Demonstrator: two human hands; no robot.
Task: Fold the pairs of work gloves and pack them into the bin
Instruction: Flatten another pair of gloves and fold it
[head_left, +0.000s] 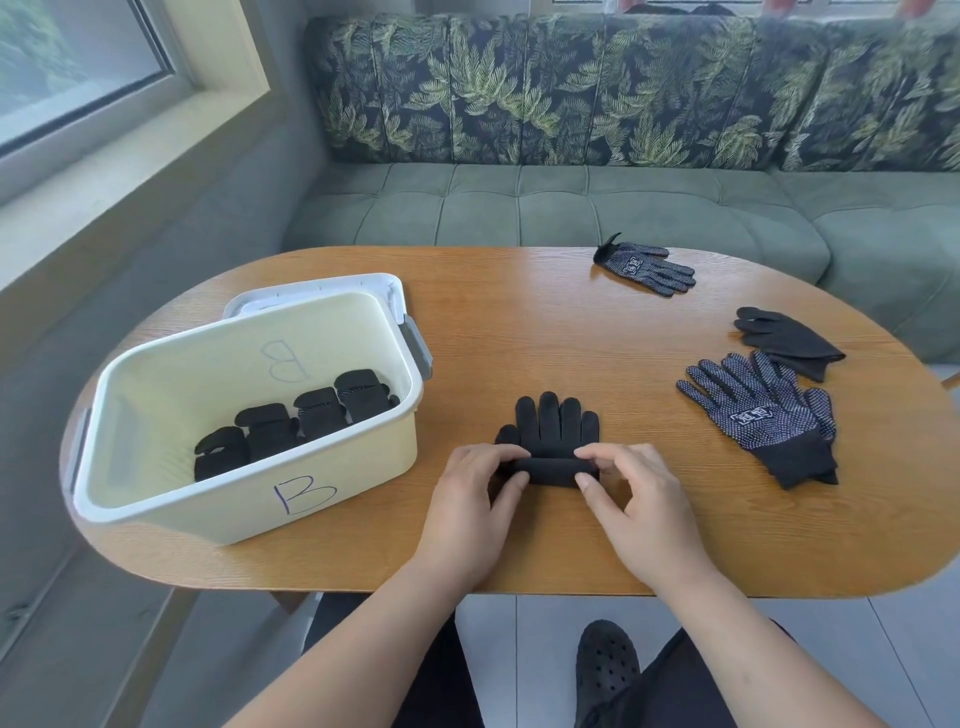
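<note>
Rolling cuff of black gloves (550, 431) on tabletop (571, 338), left hand (470, 512) and right hand (636, 512) fingers pinching the roll; bin (249, 499) beside, folded pairs (291, 423) inside

Bin (208, 499): cream walls, white rim, grey handles, purple "B" marks.
Bench (571, 338): orange-brown wood grain.
Centre glove pair (556, 426): plain black.
Dotted gloves (758, 415): black, white dots.
Sofa (519, 202): grey-green seat; backrest (519, 88) dark, green palm-leaf print.
</note>
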